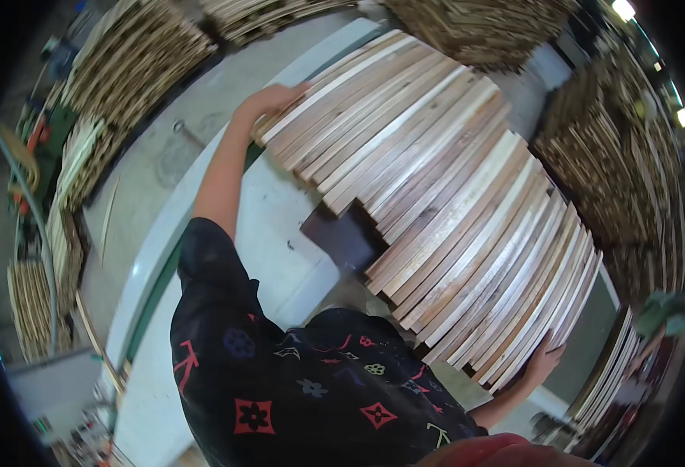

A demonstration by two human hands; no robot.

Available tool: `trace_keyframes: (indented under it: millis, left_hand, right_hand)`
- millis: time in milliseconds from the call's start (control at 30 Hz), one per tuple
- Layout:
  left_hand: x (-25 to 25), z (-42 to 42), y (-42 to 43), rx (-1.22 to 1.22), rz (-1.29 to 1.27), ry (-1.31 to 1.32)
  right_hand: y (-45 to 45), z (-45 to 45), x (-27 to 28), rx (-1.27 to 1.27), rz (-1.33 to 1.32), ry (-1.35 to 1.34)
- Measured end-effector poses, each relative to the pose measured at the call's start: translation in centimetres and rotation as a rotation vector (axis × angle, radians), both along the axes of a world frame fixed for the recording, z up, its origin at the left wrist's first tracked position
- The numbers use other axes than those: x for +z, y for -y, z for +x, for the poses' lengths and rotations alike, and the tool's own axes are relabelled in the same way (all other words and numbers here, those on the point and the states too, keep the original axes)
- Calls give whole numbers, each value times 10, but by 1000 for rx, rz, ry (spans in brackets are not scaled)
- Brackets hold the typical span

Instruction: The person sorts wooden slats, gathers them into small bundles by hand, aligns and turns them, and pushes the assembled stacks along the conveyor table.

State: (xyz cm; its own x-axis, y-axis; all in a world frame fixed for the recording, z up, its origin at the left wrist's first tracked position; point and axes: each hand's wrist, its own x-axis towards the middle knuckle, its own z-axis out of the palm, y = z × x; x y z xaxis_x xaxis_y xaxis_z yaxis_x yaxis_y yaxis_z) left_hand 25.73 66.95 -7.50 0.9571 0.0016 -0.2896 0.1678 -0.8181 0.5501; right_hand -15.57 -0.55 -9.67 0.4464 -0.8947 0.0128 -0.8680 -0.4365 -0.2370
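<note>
A wide row of narrow wooden strips (436, 171) lies side by side in front of me, their near ends uneven. My left hand (276, 100) is at the far-left end of the row, its fingers curled over the outermost strip. At the opposite end, my right hand (543, 359) grips the outer strips near their close ends, partly hidden by the wood. The row spans the space between both hands. Under its left part is a white machine table (272, 226), and a dark block-like part (346, 237) shows below the strips' near ends.
Tall stacks of wooden strips stand at the upper left (136, 66), the top (475, 31) and the right (607, 156). More strips (611, 373) lie at the lower right, near a blurred greenish shape (665, 313). A grey hose (35, 210) curves down the left side.
</note>
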Motion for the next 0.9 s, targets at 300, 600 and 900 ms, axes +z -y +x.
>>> trace_keyframes:
  millis: [300,600,900]
  left_hand:
    - [-33,-2,10,214,68,-4]
    - [-24,-64,-1,311,72,-38]
    - [-19,-62,-6,211,-125,-195]
  right_hand:
    - [18,-2,-9,126,-143,39]
    - [34,21,5,281,-225,91]
    - [35,25,4,216,-92,86]
